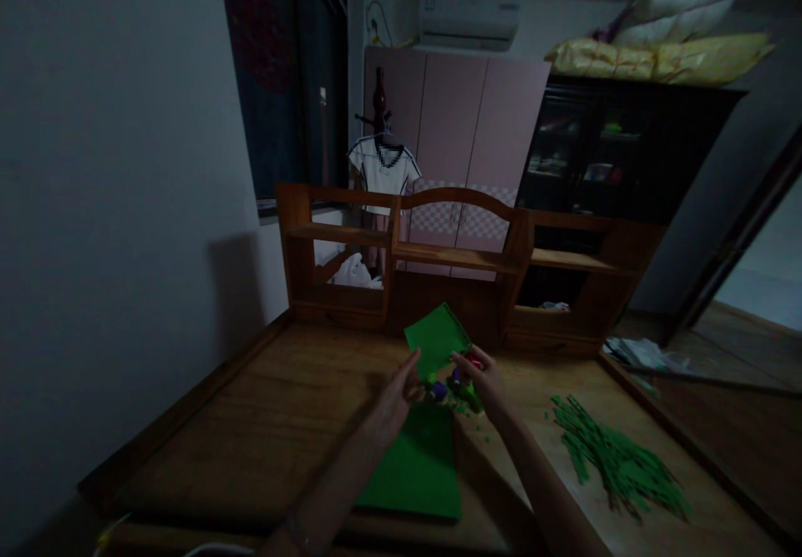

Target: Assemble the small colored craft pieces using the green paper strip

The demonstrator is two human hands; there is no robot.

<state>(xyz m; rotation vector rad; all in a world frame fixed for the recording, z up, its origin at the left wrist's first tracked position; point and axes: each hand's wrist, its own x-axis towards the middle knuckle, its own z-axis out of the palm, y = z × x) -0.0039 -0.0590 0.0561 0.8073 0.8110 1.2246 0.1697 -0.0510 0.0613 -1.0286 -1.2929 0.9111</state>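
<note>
Green sheet (pixel 433 338): up between the two hands, tilted, with a row of dark marks along its right edge.
Right hand (pixel 482 380): fingers closed in a pinch on the sheet's lower right corner.
Left hand (pixel 399 397): fingers partly curled, at the sheet's lower left side; whether they grip it or only rest by it, I cannot tell.
Small coloured items: a purple piece (pixel 439 391) between the hands and a red piece (pixel 474 361) just beside the right hand; too dim to say what they are.
Green bits (pixel 460 407): scattered on the table below the right hand.
Large green rectangle (pixel 417 473): flat on the table, partly under the left forearm.
Green strips (pixel 617 457): a loose, crisscrossed heap, well to the right of the hands.
Wooden table (pixel 251 423): under all of these, with a raised rim along its sides.
Wooden shelf unit (pixel 454 255): upright at the table's far end.
Background: pink wardrobe (pixel 454 114), with a white shirt (pixel 383 174) hanging before it.
</note>
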